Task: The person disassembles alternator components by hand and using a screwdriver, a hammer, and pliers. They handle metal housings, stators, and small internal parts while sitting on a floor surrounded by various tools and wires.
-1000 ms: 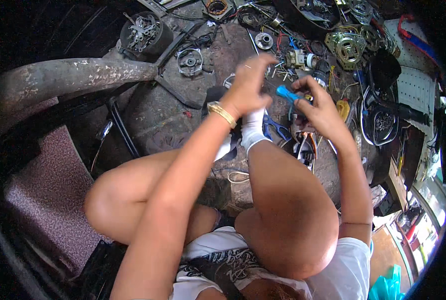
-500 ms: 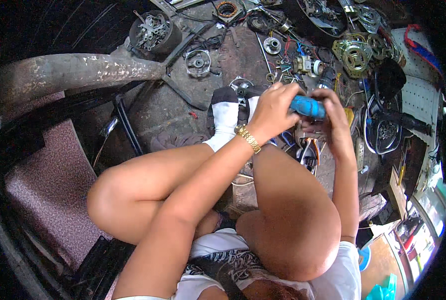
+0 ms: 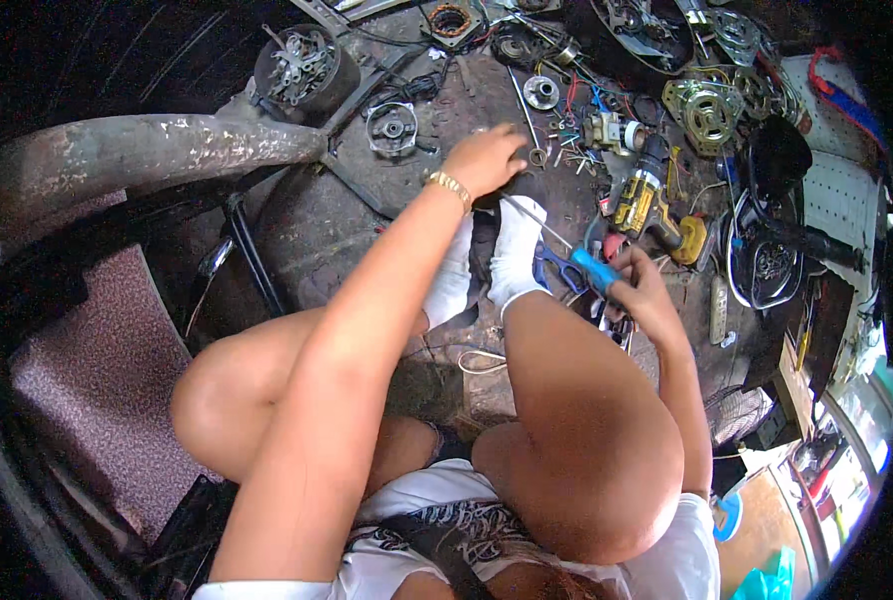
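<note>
My right hand [image 3: 649,300] grips a screwdriver by its blue handle [image 3: 597,271], to the right of my feet. Its thin metal shaft [image 3: 552,228] slants up and left toward my left hand [image 3: 485,162]. That hand is bent down over the toes of my dark-tipped white socks, its fingers curled; what lies under them is hidden. Just beyond the screwdriver rests a yellow and black cordless drill [image 3: 642,203]. A blue-handled tool [image 3: 564,272], perhaps scissors or pliers, lies beside my right foot, partly covered.
A round metal motor cover [image 3: 393,129] lies left of my left hand. Small screws and parts [image 3: 577,155] are scattered ahead. A can of metal pieces [image 3: 307,68] stands far left, near a thick curved pipe [image 3: 197,140]. At right sits a black tray [image 3: 770,255] of small parts.
My hands have moved apart. The left has left the blue handle and gone left to my feet; the right has lowered with the screwdriver, whose shaft now shows. The drill is now in plain sight.
</note>
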`<state>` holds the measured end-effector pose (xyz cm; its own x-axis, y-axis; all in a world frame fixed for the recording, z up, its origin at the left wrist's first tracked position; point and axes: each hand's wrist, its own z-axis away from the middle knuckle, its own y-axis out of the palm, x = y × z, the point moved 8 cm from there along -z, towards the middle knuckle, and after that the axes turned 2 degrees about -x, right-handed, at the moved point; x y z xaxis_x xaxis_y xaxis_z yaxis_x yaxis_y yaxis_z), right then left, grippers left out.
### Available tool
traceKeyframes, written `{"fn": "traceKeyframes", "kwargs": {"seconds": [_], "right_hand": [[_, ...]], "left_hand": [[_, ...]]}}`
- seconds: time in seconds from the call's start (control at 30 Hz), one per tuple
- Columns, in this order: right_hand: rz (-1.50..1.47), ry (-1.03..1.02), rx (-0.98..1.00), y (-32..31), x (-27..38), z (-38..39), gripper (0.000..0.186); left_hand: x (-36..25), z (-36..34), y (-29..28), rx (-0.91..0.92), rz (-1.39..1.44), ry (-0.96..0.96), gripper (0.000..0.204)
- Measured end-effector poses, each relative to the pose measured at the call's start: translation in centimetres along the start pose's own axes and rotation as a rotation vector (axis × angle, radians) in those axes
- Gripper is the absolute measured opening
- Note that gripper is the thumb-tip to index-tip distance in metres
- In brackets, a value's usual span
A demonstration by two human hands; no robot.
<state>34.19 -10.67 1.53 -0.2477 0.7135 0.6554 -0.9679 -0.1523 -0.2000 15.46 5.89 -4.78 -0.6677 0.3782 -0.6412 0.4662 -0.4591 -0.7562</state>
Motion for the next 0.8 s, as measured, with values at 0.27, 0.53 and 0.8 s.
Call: {"fn": "traceKeyframes", "kwargs": {"seconds": [0.27, 0.53, 0.8], "right_hand": [[0.569, -0.330, -0.108, 2.9, 2.2, 1.1, 0.039], [0.710, -0.311, -0.101, 4.7, 2.8, 0.1, 0.029], [0.743, -0.345, -0.147, 4.6, 2.4, -0.2, 0.027]], "left_hand": [[6.6, 1.6, 1.2, 0.055, 0.009, -0.266, 0.024], [9.7, 4.4, 1.4, 0.082, 0.262, -0.440, 0.038], [8.6, 4.2, 1.4, 0.056, 0.301, -0.455, 0.032]]}}
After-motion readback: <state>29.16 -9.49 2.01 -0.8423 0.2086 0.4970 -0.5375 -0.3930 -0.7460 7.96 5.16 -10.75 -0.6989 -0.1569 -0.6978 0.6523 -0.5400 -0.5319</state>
